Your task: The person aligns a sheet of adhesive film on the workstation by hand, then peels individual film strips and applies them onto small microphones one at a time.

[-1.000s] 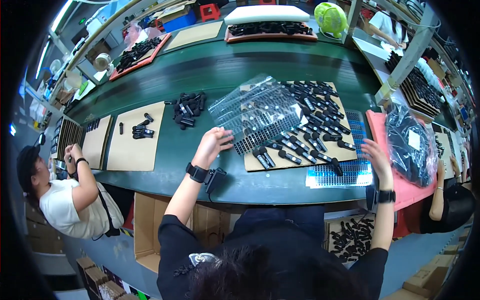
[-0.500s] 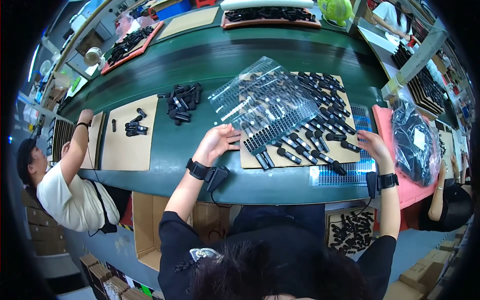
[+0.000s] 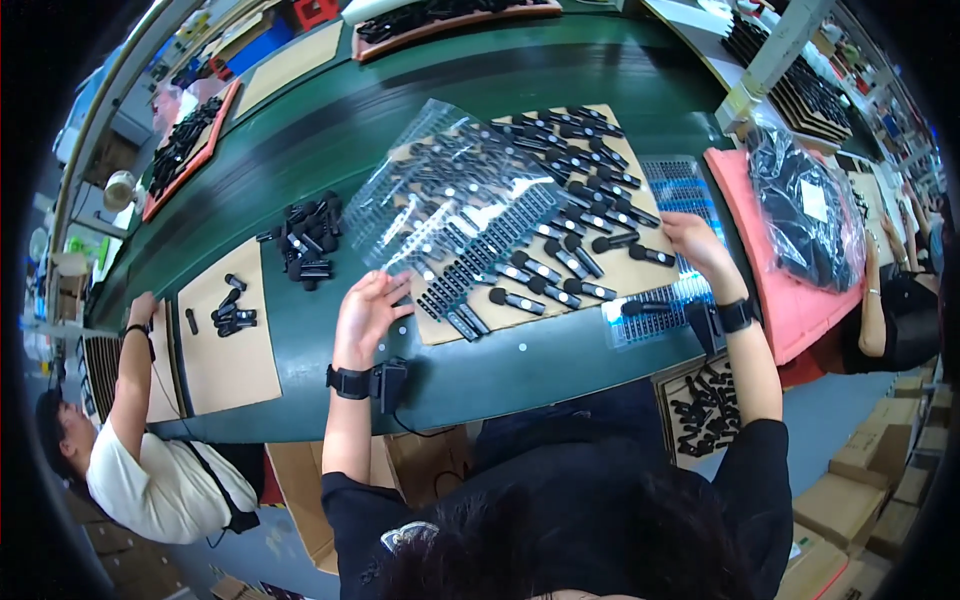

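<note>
Shirt (image 3: 590, 480): plain black over most of its front, short-sleeved
Left sleeve (image 3: 362, 505): black, loose, ending near the elbow
Right sleeve (image 3: 755, 465): black, likewise short
Emblem (image 3: 410, 537): silvery, small, on the shirt's left side; its detail is too small to read
Hair (image 3: 480, 540): dark, falling over the shirt
Trousers (image 3: 570, 420): dark, mostly hidden
Left hand (image 3: 366, 315): bare
Left strap (image 3: 348, 382): black band around the wrist
Left box (image 3: 391, 384): black, blocky, on the strap
Cable (image 3: 413, 430): thin, black, curving below the left box
Right hand (image 3: 698, 245): bare
Right strap (image 3: 738, 315): black band
Right box (image 3: 705, 327): dark, blocky
</note>
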